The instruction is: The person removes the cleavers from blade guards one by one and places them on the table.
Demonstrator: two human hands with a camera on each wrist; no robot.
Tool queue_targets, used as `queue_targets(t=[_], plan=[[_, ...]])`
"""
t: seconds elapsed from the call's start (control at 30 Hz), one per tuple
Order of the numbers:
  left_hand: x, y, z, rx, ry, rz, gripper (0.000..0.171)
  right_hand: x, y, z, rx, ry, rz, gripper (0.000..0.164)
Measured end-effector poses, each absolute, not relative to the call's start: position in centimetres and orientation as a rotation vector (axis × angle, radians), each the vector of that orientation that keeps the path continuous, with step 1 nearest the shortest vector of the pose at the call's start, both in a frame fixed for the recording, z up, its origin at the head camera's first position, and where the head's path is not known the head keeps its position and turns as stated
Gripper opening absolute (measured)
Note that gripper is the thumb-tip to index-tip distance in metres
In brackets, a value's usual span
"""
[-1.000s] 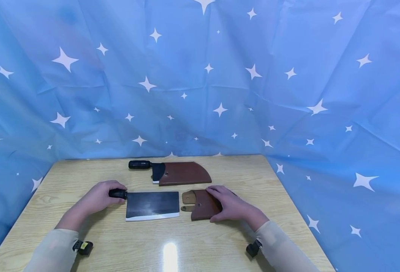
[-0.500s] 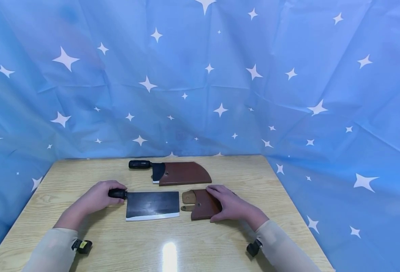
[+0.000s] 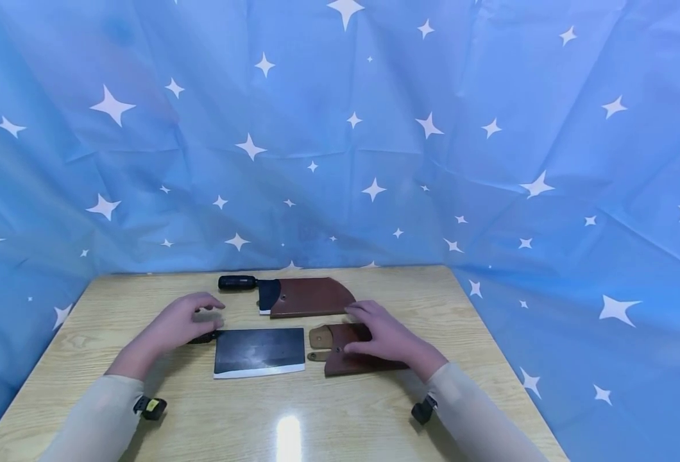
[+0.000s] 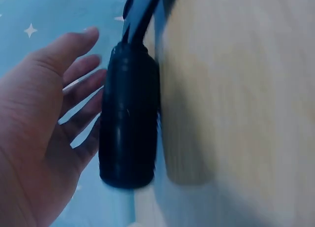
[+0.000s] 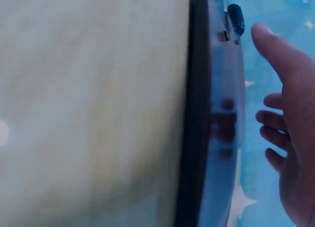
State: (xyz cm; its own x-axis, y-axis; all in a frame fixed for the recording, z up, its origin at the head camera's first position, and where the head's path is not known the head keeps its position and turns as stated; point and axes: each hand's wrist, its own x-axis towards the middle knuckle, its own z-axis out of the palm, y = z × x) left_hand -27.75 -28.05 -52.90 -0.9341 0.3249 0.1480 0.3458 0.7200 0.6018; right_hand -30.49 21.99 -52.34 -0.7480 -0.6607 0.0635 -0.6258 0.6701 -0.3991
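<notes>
A cleaver with a dark rectangular blade [image 3: 259,350] lies flat on the table, its black handle [image 4: 129,118] pointing left. My left hand [image 3: 175,327] hovers over that handle, fingers loosely bent and apart from it in the left wrist view. To the right of the blade lies a brown leather knife sheath [image 3: 342,362], its tan strap ends toward the cleaver. My right hand [image 3: 383,333] is above the sheath, partly hiding it. In the right wrist view, those fingers are spread with nothing between them.
Behind them lies a second cleaver, its black handle [image 3: 237,283] to the left and its blade inside a brown leather sheath [image 3: 314,298]. A blue curtain with white stars [image 3: 340,160] hangs behind the wooden table [image 3: 219,423].
My left hand has let go of the cleaver's handle and risen off it. The right hand has lifted away from the sheath. Both cleavers and sheaths stay in place.
</notes>
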Motion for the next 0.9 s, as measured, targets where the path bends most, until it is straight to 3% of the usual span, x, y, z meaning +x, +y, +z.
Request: queue_targets(t=[0.2, 0.63, 0.9], plan=[[-30.9, -26.1, -52.9, -0.594, -2.824, -0.992, 0.041, -33.4, 19.9, -51.9, -1.076, 2.824, -0.598, 0.084], [-36.4, -23.9, -52.5, -0.66, -2.866, -0.72, 0.048, -37.7, 14.9, -51.3, -1.121, 2.814, -0.425, 0.08], [-38.3, -23.2, -53.1, -0.749, -2.889, -0.708, 0.048, -38.8, 12.5, -52.1, -1.147, 2.802, -0.319, 0.095]])
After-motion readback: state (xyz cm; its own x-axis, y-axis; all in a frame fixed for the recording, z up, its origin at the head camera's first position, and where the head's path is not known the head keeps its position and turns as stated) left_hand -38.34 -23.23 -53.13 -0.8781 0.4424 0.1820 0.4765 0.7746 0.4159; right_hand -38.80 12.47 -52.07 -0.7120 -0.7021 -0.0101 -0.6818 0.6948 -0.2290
